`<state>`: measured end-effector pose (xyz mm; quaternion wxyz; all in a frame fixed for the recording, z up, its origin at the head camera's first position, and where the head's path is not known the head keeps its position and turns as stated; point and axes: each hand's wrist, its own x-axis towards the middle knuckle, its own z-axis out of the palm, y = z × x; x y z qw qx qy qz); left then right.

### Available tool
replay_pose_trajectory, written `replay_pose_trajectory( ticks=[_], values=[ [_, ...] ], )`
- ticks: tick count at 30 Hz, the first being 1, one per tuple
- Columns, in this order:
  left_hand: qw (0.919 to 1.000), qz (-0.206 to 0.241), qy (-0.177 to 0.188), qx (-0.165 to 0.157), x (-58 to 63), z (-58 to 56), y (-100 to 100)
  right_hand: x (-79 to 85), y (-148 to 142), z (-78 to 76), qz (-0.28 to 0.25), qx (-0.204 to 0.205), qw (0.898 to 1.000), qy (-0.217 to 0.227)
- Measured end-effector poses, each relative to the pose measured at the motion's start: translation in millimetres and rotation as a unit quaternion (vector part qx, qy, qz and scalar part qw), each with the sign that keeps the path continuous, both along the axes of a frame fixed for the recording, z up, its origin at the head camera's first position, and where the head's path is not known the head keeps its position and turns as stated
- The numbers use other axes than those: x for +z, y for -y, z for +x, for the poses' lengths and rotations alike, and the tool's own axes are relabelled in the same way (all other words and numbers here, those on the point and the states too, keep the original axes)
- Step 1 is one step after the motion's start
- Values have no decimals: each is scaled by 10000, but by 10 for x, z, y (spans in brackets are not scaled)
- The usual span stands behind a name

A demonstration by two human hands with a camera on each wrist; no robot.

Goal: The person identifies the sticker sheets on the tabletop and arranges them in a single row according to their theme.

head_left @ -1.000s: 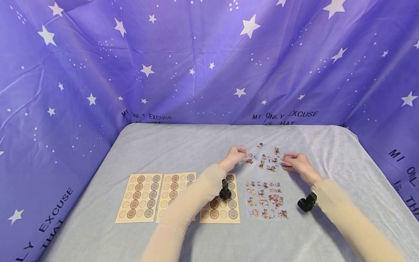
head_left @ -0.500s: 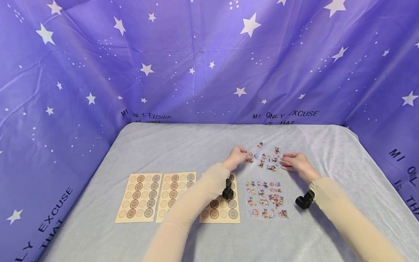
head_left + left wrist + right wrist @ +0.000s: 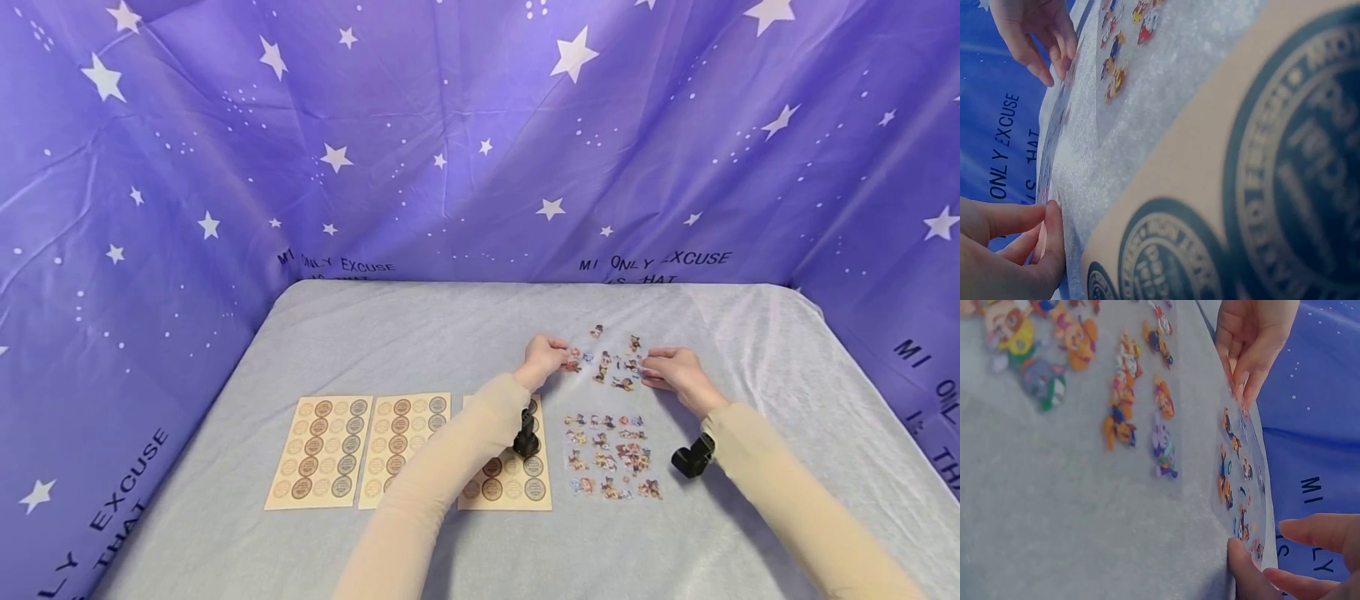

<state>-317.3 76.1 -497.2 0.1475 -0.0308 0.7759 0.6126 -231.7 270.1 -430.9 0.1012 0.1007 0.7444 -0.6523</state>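
A clear sticker sheet (image 3: 603, 364) printed with small cartoon dogs lies toward the back right of the table, between both hands. At its left edge my left hand (image 3: 544, 358) pinches the sheet between thumb and index finger, as the left wrist view shows. Opposite, my right hand (image 3: 678, 375) reaches the right edge. In the right wrist view its thumb (image 3: 1247, 575) touches that edge while the other fingers stay extended and apart from the thumb. Nearer me, a second clear sticker sheet (image 3: 632, 457) with similar cartoon dogs lies flat.
Left of the clear sheets, three tan sheets of round labels stand in a row: a left one (image 3: 318, 454), a middle one (image 3: 402, 421) and a right one (image 3: 513, 492) partly under my left sleeve (image 3: 442, 467). A purple starry curtain (image 3: 450, 125) surrounds the grey cloth-covered table (image 3: 360, 333).
My left hand has shifted slightly right onto the far sheet's left edge. The right hand has edged slightly left. The other sheets stay where they were.
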Motion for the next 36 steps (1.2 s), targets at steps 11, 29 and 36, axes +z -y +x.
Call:
replay_pose_trajectory(
  ticks=[11,29,36],
  values=[
    [9985,149,124,515,520,355,47,43,-28,9,-943,-204,9953,56],
    [9862,1560,528,187,566,459,144,111,-145,148,-1748,-171,9840,287],
    [9812,1794,682,217,601,602,107,93,-226,260,-1974,-93,9797,343]
  ],
)
